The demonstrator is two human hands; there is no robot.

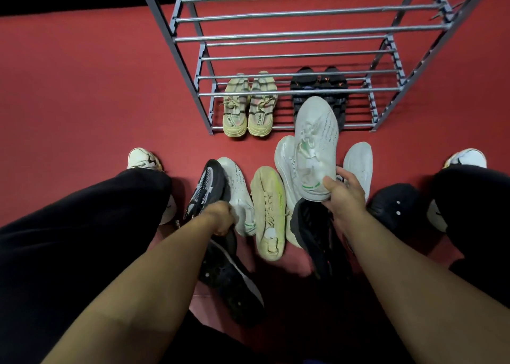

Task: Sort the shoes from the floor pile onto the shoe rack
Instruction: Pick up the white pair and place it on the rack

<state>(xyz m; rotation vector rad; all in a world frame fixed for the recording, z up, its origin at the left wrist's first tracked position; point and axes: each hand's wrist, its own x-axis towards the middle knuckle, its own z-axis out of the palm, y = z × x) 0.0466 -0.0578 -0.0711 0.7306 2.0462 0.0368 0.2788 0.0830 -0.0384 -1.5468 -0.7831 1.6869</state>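
My right hand [343, 195] grips the heel of a white sneaker [317, 143] with green trim, lifted above the pile and pointing toward the grey metal shoe rack [276, 34]. My left hand [220, 217] is closed on the heel of its matching white sneaker [237, 187], which lies on the red floor beside a black-and-white knit shoe [205, 187]. On the rack's bottom shelf stand a pair of beige sneakers [249, 107] and a pair of black shoes [320, 83].
The floor pile also holds a cream shoe with yellow-green trim [269, 212], two more white shoes [284, 156] [358, 165], black shoes [317, 239] [231, 278] and a black clog [392, 206]. My black-trousered knees flank the pile. The rack's upper shelves hold nothing.
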